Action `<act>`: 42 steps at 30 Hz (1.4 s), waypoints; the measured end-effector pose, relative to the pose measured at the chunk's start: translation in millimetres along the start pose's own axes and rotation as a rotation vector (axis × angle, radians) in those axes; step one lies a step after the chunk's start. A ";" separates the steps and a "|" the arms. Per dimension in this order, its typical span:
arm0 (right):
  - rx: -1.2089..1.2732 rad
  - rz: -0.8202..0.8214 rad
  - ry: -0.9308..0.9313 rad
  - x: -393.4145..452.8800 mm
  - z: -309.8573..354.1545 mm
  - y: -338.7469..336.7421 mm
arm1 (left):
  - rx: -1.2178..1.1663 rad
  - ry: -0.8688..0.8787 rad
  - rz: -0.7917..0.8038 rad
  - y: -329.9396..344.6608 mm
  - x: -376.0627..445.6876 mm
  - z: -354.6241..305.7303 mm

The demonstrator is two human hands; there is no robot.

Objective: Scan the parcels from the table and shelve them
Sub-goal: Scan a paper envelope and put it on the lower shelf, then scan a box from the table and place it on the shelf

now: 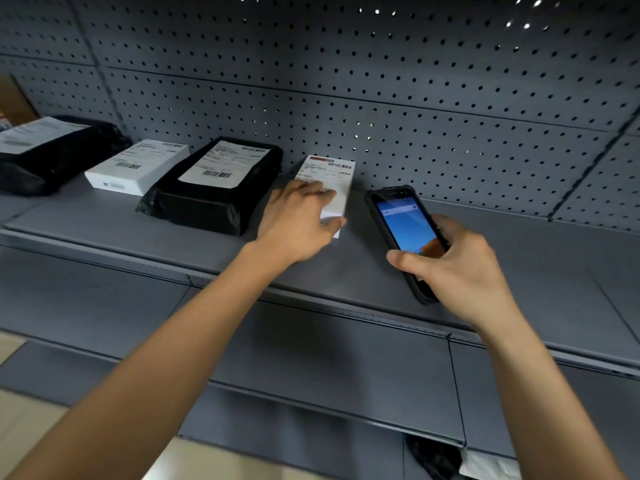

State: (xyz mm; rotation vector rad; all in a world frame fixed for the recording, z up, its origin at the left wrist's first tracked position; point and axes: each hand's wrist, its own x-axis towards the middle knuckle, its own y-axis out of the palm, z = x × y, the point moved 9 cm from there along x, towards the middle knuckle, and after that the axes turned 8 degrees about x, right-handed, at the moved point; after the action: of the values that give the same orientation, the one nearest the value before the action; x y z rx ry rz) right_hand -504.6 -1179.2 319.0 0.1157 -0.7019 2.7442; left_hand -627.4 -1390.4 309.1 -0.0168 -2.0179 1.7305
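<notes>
Four labelled parcels on shelf

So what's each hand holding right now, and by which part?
Right hand grips the handheld scanner by its lower end. Left hand grips the small white parcel at its near end.

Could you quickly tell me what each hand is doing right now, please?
Left hand: holds the small white parcel on the shelf.
Right hand: grips the handheld scanner.
</notes>
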 end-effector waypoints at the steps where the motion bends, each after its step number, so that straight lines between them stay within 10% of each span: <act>1: -0.003 -0.006 0.000 -0.8 0.0 0.1 | -0.002 0.003 -0.004 -0.4 0.9 0.7; 20: 0.000 -0.278 0.054 -67.7 -21.4 -89.3 | -0.137 0.269 -0.035 -17.4 -9.6 -109.1; 42: -0.012 -0.840 0.160 -327.3 -178.6 -459.3 | -0.448 0.710 0.091 -15.0 -145.0 -598.7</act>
State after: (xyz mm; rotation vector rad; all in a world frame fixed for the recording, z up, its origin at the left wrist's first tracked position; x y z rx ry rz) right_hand -50.7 -799.8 322.0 0.1455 -0.4735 1.9188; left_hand -278.8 -882.6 325.0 -0.7639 -1.8035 1.0541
